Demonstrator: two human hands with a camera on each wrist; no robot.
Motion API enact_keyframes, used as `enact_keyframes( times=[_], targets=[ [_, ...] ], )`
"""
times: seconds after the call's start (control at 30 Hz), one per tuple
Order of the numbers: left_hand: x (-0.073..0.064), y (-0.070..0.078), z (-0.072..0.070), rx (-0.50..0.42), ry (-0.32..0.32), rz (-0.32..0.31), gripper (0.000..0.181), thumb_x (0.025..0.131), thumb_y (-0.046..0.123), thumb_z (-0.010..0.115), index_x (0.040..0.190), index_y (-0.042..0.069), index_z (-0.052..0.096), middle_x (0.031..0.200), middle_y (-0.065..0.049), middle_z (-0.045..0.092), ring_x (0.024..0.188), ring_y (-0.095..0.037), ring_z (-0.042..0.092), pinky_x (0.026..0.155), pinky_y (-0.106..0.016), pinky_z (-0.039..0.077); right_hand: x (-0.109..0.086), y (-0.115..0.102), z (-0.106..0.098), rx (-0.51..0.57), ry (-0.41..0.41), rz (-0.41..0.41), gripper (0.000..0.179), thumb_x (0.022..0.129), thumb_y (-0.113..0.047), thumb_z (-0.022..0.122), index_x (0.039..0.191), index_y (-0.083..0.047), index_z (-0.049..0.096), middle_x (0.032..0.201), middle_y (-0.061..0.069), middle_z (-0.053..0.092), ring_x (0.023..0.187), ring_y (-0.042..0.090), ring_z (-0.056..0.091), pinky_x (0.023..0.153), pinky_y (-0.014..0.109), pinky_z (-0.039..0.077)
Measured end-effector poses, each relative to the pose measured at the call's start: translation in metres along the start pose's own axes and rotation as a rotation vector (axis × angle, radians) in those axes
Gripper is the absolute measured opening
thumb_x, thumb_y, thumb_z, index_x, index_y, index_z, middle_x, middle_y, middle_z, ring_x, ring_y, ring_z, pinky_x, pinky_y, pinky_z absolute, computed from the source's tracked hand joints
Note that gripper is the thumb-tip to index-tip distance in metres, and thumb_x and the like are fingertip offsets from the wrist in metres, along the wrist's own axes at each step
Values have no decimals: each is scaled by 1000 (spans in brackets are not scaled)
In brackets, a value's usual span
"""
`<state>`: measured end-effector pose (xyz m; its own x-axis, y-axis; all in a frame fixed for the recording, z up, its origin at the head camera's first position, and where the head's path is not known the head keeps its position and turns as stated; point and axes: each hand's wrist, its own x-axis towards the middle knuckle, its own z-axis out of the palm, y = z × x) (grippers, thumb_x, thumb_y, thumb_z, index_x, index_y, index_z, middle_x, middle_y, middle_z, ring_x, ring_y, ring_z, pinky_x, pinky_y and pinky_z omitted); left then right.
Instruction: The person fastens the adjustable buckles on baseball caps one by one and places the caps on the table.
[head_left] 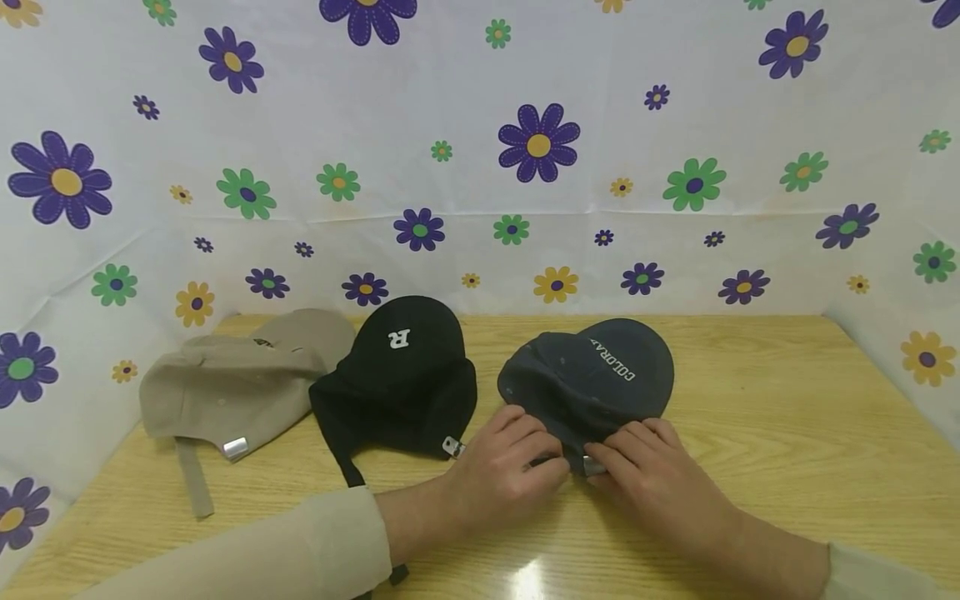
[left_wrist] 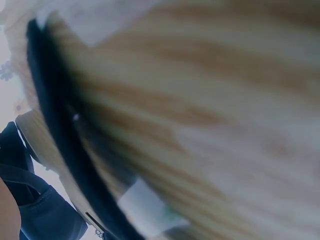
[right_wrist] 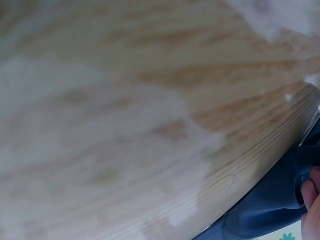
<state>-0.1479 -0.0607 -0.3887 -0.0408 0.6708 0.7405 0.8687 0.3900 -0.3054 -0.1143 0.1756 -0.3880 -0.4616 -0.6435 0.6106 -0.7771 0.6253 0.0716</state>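
Observation:
A navy baseball cap (head_left: 551,375) with white "COLORADO"-style lettering, partly cut off, lies with its brim away from me. My left hand (head_left: 506,462) curls its fingers and thumb at the cap's near left edge, on the dark strap part. At the silver buckle (head_left: 594,464), my right hand (head_left: 660,479) pinches the cap's near edge. The two hands are a short gap apart. In the right wrist view, fingertips (right_wrist: 310,192) press into the navy fabric (right_wrist: 270,207). The left wrist view shows the navy cap (left_wrist: 50,217) at its lower left.
To the left lies a black cap (head_left: 405,375) with a white "R"; its strap runs under my left forearm. A beige cap (head_left: 232,379), strap hanging loose, lies farther left. The wooden table (head_left: 787,417) ends at a flowered cloth (head_left: 450,100) at the back and sides.

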Motion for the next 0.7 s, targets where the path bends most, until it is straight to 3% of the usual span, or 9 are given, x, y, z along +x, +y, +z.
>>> enact_keyframes(
  times=[0.4, 0.7],
  targets=[
    [0, 1, -2, -21, -50, -29, 6, 85, 15, 73, 82, 20, 72, 84, 6, 68, 80, -13, 62, 79, -31, 48, 2, 0, 0, 7, 24, 22, 53, 106, -45, 33, 105, -10, 73, 95, -3, 68, 87, 16, 59, 80, 37, 45],
    [-1, 0, 0, -16, -29, 4, 7, 84, 14, 73, 81, 20, 72, 85, 6, 69, 81, -13, 63, 79, -31, 48, 2, 0, 0, 15, 26, -1, 50, 106, -44, 37, 105, -11, 73, 95, -3, 67, 87, 16, 58, 79, 36, 46]
  ],
)
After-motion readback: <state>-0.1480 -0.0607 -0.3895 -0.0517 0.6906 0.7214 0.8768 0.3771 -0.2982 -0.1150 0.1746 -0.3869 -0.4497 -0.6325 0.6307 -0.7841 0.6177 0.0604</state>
